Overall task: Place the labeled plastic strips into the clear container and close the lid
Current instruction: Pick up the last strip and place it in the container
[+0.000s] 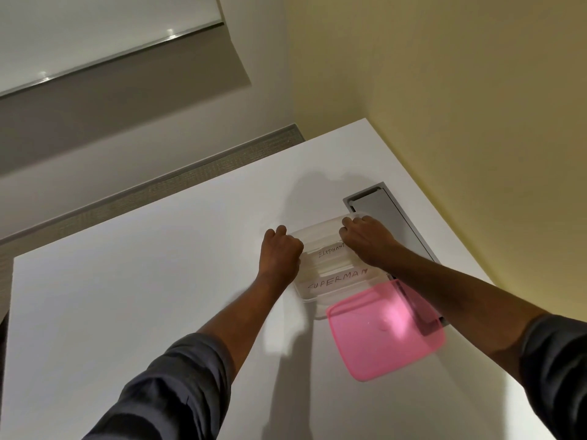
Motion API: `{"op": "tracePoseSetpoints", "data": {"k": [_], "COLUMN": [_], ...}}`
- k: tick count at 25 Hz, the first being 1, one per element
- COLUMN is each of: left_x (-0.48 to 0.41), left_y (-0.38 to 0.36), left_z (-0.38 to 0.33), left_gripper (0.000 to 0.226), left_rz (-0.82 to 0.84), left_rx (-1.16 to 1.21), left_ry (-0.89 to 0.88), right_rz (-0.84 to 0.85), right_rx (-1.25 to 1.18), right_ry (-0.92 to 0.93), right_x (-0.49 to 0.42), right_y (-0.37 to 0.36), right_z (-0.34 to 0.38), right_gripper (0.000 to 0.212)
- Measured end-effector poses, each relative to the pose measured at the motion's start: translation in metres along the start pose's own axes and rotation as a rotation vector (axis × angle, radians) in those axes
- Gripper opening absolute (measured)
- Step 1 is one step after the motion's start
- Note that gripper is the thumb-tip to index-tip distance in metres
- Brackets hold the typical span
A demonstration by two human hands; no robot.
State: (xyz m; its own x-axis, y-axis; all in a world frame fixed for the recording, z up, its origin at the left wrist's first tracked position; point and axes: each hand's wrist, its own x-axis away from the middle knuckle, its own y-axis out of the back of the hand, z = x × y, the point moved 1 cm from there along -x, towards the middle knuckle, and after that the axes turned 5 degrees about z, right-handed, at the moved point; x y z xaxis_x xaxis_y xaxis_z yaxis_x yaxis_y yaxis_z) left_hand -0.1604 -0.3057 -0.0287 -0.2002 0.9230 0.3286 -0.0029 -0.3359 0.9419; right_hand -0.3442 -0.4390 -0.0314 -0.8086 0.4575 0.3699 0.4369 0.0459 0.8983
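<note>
A clear plastic container (313, 296) stands on the white table (127, 296), right of centre. Inside it lie labeled strips, one reading ELEPHANT (330, 251) and one reading SUPERMAN (338, 280). My left hand (281, 251) grips the container's left rim with curled fingers. My right hand (365, 238) grips the far right rim, fingers curled over the edge. A translucent pink lid (386, 331) lies flat on the table, touching the container's near right corner. The container's top is uncovered.
A grey cable hatch (386, 214) is set into the table behind and right of the container, partly under the pink lid. The table's right edge runs close by a yellow wall (476, 106). A whiteboard hangs at upper left.
</note>
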Motion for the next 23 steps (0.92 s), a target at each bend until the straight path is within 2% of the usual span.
{"op": "tracePoseSetpoints", "data": {"k": [5, 14, 17, 20, 23], "left_x": [0.004, 0.003, 0.014, 0.042, 0.079], "left_y": [-0.002, -0.009, -0.001, 0.017, 0.018], "left_z": [-0.004, -0.008, -0.009, -0.026, -0.05], "left_gripper": [0.01, 0.009, 0.017, 0.02, 0.028], "left_rz": [0.012, -0.025, -0.123, -0.319, -0.322], "left_rx": [-0.046, -0.046, 0.196, 0.557, 0.935], "left_ry": [0.01, 0.035, 0.079, 0.193, 0.303], "right_rz": [0.01, -0.052, -0.154, -0.291, -0.41], "right_rx": [-0.02, -0.136, -0.287, -0.538, -0.787], "right_ry": [-0.003, -0.042, -0.086, -0.159, -0.303], "right_x": [-0.002, 0.005, 0.017, 0.044, 0.086], "right_y": [-0.007, -0.01, -0.003, 0.006, -0.002], "right_z": [0.001, 0.004, 0.002, -0.005, -0.015], "right_gripper": [0.03, 0.025, 0.025, 0.037, 0.042]}}
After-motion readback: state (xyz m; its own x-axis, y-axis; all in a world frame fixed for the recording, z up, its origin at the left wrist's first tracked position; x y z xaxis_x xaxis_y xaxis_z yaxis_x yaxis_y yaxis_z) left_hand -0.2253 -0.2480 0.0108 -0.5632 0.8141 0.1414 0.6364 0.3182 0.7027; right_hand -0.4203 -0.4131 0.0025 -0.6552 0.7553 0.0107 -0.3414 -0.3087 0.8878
